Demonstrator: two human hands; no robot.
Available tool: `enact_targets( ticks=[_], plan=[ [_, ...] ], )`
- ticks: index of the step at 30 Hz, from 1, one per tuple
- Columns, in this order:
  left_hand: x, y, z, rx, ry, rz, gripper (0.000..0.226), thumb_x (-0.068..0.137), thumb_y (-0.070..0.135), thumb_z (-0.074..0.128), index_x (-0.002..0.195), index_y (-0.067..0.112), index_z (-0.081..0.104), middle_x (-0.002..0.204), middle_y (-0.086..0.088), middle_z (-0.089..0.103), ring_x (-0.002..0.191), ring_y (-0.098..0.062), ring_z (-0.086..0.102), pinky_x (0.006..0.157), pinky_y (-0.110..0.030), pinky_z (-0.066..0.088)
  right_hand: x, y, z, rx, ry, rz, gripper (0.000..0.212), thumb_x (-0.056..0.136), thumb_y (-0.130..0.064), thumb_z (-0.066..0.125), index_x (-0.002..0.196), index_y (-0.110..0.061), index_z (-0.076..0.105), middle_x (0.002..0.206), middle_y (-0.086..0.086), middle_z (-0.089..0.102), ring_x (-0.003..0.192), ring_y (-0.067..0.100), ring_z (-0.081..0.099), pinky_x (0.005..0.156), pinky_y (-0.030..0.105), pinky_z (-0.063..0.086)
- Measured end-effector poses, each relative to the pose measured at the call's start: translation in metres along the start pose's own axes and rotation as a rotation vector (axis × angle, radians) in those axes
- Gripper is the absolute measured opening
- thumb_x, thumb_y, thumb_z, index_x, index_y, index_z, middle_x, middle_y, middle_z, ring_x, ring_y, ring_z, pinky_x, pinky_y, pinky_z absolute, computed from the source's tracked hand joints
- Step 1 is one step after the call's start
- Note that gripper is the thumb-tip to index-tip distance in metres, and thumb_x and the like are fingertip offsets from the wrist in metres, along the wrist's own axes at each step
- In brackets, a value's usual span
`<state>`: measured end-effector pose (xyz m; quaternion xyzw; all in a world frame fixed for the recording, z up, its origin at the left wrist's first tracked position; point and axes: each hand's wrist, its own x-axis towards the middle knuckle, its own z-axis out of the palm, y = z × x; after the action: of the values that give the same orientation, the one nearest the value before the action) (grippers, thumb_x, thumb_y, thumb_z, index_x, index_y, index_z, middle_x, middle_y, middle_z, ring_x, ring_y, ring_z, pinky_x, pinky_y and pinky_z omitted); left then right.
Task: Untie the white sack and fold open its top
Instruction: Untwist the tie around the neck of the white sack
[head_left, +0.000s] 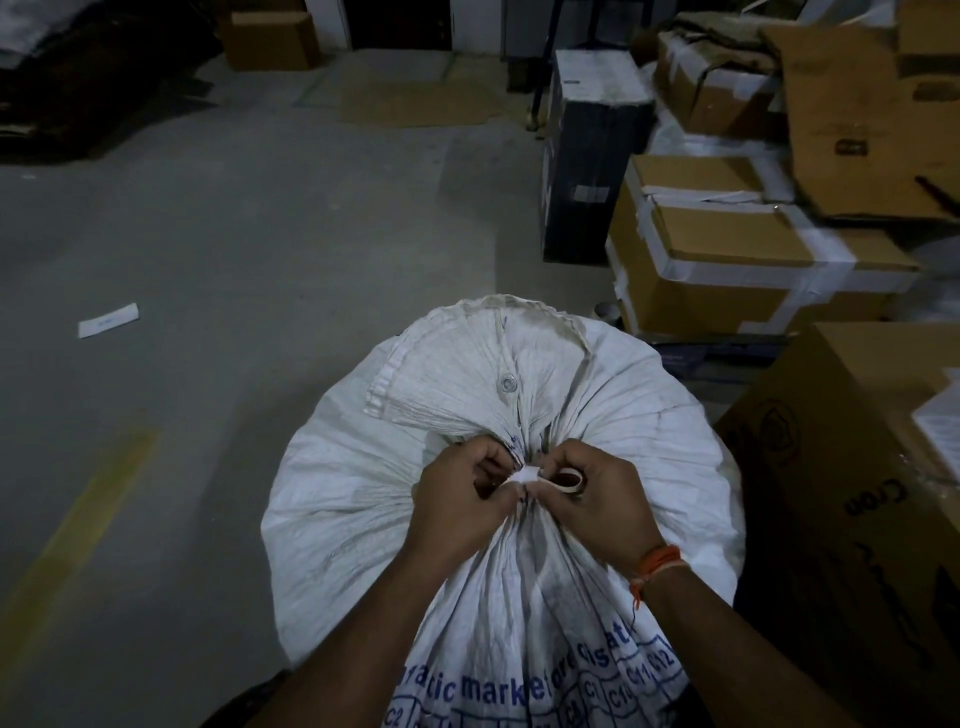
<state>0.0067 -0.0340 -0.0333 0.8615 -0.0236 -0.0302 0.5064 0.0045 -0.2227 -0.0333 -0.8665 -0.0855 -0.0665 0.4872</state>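
Observation:
A full white woven sack with blue printing stands on the floor right in front of me. Its top is gathered into a tight neck, and the loose mouth fans out beyond the neck with a metal eyelet in it. A pale flat tie strip wraps the neck. My left hand pinches the strip's end on the left of the knot. My right hand grips a loop of the same strip on the right. An orange thread band sits on my right wrist.
Taped cardboard boxes are stacked close on the right, with a large brown carton beside the sack and a dark box behind. Grey concrete floor stretches left with a yellow painted line and a paper scrap.

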Motion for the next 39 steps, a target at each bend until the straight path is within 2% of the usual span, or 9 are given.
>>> enact_targets(
  ticks=[8,11,14,17,19,22,30,33,39],
  plan=[
    [-0.001,-0.006,-0.002,-0.057,-0.031,-0.012,0.009,0.085,0.021,0.080,0.084,0.026,0.072,0.074,0.011,0.074,0.068,-0.001,0.068,0.065,-0.017,0.050,0.001,0.003,-0.023,-0.037,-0.070,-0.065,0.031,0.069,-0.001,0.078,0.064,-0.024,0.059,0.096,0.000,0.063,0.085,0.015,0.065,0.073,0.026,0.053],
    [-0.002,-0.004,-0.002,-0.012,-0.016,0.014,0.008,0.085,0.026,0.078,0.083,0.026,0.070,0.070,0.011,0.071,0.064,0.002,0.064,0.061,-0.015,0.047,-0.003,0.010,-0.032,-0.027,-0.117,-0.079,0.018,0.071,-0.012,0.068,0.056,-0.011,0.060,0.092,0.004,0.064,0.079,0.018,0.065,0.068,0.034,0.051],
    [-0.003,-0.005,0.000,0.064,-0.002,0.063,0.008,0.087,0.027,0.074,0.089,0.031,0.067,0.073,0.011,0.071,0.068,0.000,0.067,0.064,-0.024,0.054,-0.004,0.009,-0.029,-0.076,-0.063,-0.065,0.037,0.084,-0.032,0.070,0.057,-0.008,0.062,0.079,-0.001,0.066,0.069,0.012,0.063,0.062,0.023,0.048],
    [-0.007,-0.005,0.003,0.061,-0.003,0.112,0.017,0.090,0.021,0.069,0.101,0.034,0.065,0.080,0.009,0.075,0.075,-0.003,0.073,0.073,-0.031,0.060,-0.002,0.002,-0.022,-0.128,0.012,-0.028,0.016,0.080,-0.026,0.080,0.077,-0.020,0.066,0.069,-0.005,0.065,0.068,0.011,0.063,0.059,0.013,0.046],
    [-0.010,-0.005,0.005,0.028,-0.002,0.127,0.021,0.092,0.016,0.069,0.104,0.033,0.069,0.084,0.008,0.078,0.073,-0.002,0.075,0.075,-0.030,0.061,-0.001,0.002,-0.019,-0.109,0.026,0.040,0.014,0.078,-0.023,0.082,0.086,-0.022,0.071,0.071,-0.007,0.069,0.071,0.008,0.066,0.063,0.015,0.052],
    [-0.012,-0.008,0.009,0.010,0.014,0.134,0.019,0.091,0.017,0.073,0.102,0.032,0.074,0.085,0.010,0.080,0.075,0.000,0.076,0.075,-0.033,0.062,0.000,0.004,-0.014,-0.131,0.000,0.064,0.007,0.079,-0.023,0.082,0.078,-0.019,0.075,0.075,-0.008,0.071,0.070,0.005,0.067,0.066,0.026,0.056],
    [-0.012,-0.010,0.021,-0.068,0.063,0.111,0.011,0.086,0.010,0.079,0.089,0.021,0.078,0.085,0.015,0.076,0.076,-0.003,0.071,0.070,-0.023,0.056,-0.004,0.004,-0.001,-0.173,-0.008,0.010,0.009,0.080,-0.013,0.080,0.074,-0.014,0.074,0.074,-0.002,0.067,0.068,0.006,0.063,0.063,0.018,0.050],
    [-0.012,-0.011,0.020,-0.065,0.069,0.109,0.010,0.087,0.009,0.078,0.088,0.019,0.077,0.081,0.019,0.075,0.074,-0.005,0.071,0.068,-0.025,0.056,-0.004,0.004,0.001,-0.169,-0.008,0.011,0.007,0.080,-0.014,0.080,0.075,-0.014,0.075,0.074,-0.003,0.067,0.068,0.006,0.062,0.061,0.008,0.044],
    [-0.007,-0.015,0.016,-0.103,0.048,0.092,0.013,0.088,0.008,0.076,0.089,0.021,0.078,0.086,0.017,0.078,0.082,-0.003,0.074,0.075,-0.031,0.062,0.000,0.001,-0.009,-0.185,-0.037,0.033,0.005,0.078,-0.024,0.081,0.076,-0.021,0.077,0.071,-0.009,0.070,0.066,0.005,0.063,0.059,0.007,0.042]
  ],
)
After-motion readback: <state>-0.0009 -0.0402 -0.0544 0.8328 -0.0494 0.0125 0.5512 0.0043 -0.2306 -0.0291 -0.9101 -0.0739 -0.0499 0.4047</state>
